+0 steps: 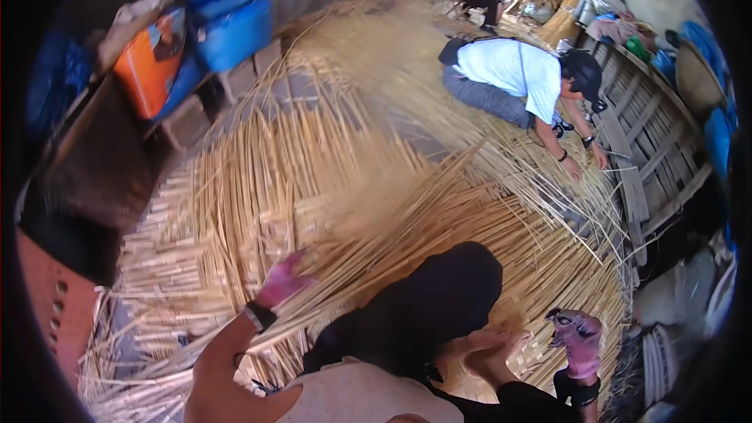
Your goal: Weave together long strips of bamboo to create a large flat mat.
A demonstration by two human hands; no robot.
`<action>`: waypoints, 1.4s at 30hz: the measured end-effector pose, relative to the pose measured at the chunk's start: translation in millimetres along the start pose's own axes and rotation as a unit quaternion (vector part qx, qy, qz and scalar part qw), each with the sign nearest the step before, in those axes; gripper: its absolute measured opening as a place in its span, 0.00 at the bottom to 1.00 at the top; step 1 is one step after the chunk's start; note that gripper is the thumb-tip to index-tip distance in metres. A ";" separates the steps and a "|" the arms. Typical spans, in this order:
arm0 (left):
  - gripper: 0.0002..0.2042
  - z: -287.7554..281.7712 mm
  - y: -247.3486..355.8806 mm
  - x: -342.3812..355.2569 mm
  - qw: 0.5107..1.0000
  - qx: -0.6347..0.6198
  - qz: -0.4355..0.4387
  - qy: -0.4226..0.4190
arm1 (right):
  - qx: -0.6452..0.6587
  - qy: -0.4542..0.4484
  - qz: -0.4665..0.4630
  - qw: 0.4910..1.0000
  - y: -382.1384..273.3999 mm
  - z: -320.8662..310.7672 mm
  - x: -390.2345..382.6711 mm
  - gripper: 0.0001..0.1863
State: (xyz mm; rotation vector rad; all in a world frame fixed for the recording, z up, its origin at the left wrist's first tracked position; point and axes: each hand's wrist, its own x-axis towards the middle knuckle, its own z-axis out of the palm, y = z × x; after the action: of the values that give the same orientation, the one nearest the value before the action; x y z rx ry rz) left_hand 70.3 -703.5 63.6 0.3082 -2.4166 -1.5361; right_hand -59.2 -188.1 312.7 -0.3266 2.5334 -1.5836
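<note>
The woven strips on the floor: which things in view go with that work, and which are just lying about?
Seem part of the work:
loose strips, by the left hand
woven strips
right hand, grip unclear

Probably just lying about:
blue container
orange container
slatted wooden frame

Close downward fisheye view from head height
</note>
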 end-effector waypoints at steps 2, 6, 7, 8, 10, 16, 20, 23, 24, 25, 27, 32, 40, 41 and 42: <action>0.30 -57.3 -24.4 -19.6 0.964 0.103 -0.063 0.239 | 0.006 0.008 -0.007 1.000 2.3 -2.2 0.7 0.11; 0.33 -162.6 -82.0 -132.0 0.743 0.442 -0.291 0.409 | 0.017 0.012 -0.027 0.999 0.7 -1.6 0.8 0.10; 0.34 -172.8 -92.9 -168.2 0.684 0.476 -0.374 0.407 | 0.037 0.007 -0.044 0.998 0.1 -0.3 0.4 0.12; 0.33 -180.3 -101.1 -200.9 0.699 0.394 -0.459 0.382 | 0.043 0.002 -0.044 0.998 -0.9 1.2 0.7 0.12; 0.30 -177.6 -114.7 -251.1 0.658 0.338 -0.624 0.251 | 0.022 -0.007 -0.050 0.998 -2.6 4.8 2.3 0.15; 0.25 -166.9 -115.5 -300.3 0.733 0.382 -0.479 0.296 | 0.018 -0.016 -0.079 0.997 -10.0 8.7 4.8 0.20; 0.22 -195.3 -112.0 -283.9 0.721 0.397 -0.565 0.059 | 0.051 -0.070 -0.058 0.995 -10.6 4.7 1.7 0.10; 0.19 -212.5 -113.4 -262.2 0.694 0.410 -0.576 0.141 | 0.030 -0.044 -0.054 0.997 -11.1 -0.6 1.1 0.09; 0.18 -217.7 -113.3 -256.2 0.685 0.414 -0.577 0.163 | -0.011 -0.055 -0.085 0.995 -11.2 -1.9 1.2 0.09; 0.17 -223.0 -113.2 -248.6 0.679 0.415 -0.577 0.186 | -0.070 -0.066 -0.124 0.988 -10.9 -3.0 0.7 0.08; 0.16 -234.6 -107.9 -233.9 0.665 0.412 -0.576 0.237 | -0.024 -0.062 -0.130 0.989 -9.8 -3.5 -0.3 0.08; 0.13 -236.6 -51.7 -146.6 0.741 0.359 -0.399 0.404 | 0.053 -0.070 -0.088 0.992 -8.5 -1.7 0.8 0.09; 0.06 -23.3 171.9 86.0 0.962 -0.121 0.165 0.180 | 0.104 -0.096 -0.072 0.987 -9.6 14.9 13.2 0.11; 0.06 2.6 206.2 105.1 0.964 -0.123 0.194 0.134 | 0.135 -0.091 -0.074 0.984 -8.8 17.1 14.5 0.13; 0.07 26.4 240.6 120.8 0.962 -0.125 0.229 0.074 | 0.145 -0.091 -0.089 0.981 -8.5 16.7 14.9 0.13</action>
State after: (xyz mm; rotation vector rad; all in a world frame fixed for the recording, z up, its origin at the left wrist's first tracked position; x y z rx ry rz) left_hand -61.6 -618.3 283.9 -0.1733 -1.9670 -1.5110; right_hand -68.9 -210.0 313.0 -0.6434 2.1521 -1.8593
